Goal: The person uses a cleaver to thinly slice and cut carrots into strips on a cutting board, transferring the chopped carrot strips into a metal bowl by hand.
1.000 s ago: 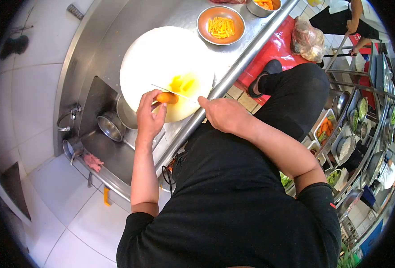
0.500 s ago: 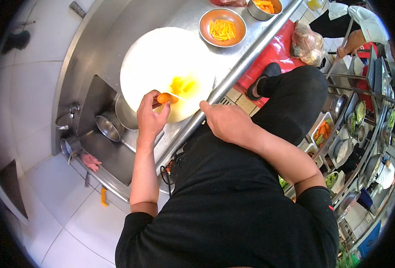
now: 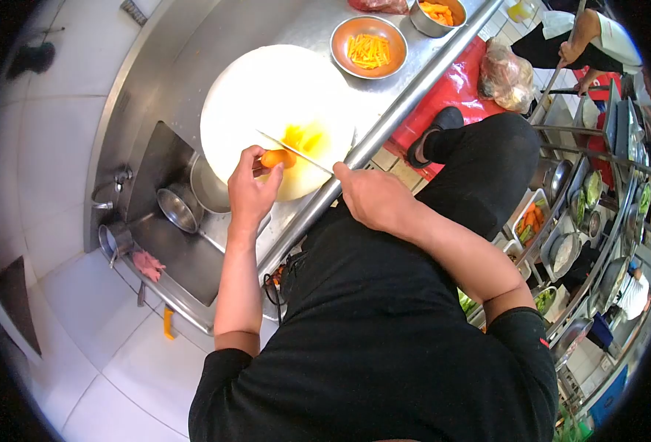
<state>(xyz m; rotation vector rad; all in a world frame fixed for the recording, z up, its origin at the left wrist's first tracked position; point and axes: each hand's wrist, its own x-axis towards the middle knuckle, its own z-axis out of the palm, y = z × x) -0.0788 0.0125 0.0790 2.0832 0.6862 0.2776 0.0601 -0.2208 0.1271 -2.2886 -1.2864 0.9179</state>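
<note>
My left hand (image 3: pixel 252 190) grips an orange carrot piece (image 3: pixel 279 158) against the round white cutting board (image 3: pixel 241 96). My right hand (image 3: pixel 373 197) is closed around the handle end of a knife (image 3: pixel 312 160), whose thin blade runs across the board just beyond the carrot's cut end. On the blade's far side lie yellow-orange slices (image 3: pixel 307 138), washed out by glare. The knife's handle is hidden inside my right fist. Whether the blade touches the carrot I cannot tell.
Carrot strips fill part of a metal bowl (image 3: pixel 370 47); a deeper pot (image 3: pixel 437 16) holds orange pieces. At left is a sink (image 3: pixel 145 221) with a saucepan (image 3: pixel 180 208). Another person's hand (image 3: pixel 570 53) holds a pole at upper right, near shelves of vegetables and a plastic bag (image 3: pixel 507 77).
The knife blade has turned more into view, now lying long across the board beside the carrot. My left hand keeps its hold. The other person's arms and pole have shifted.
</note>
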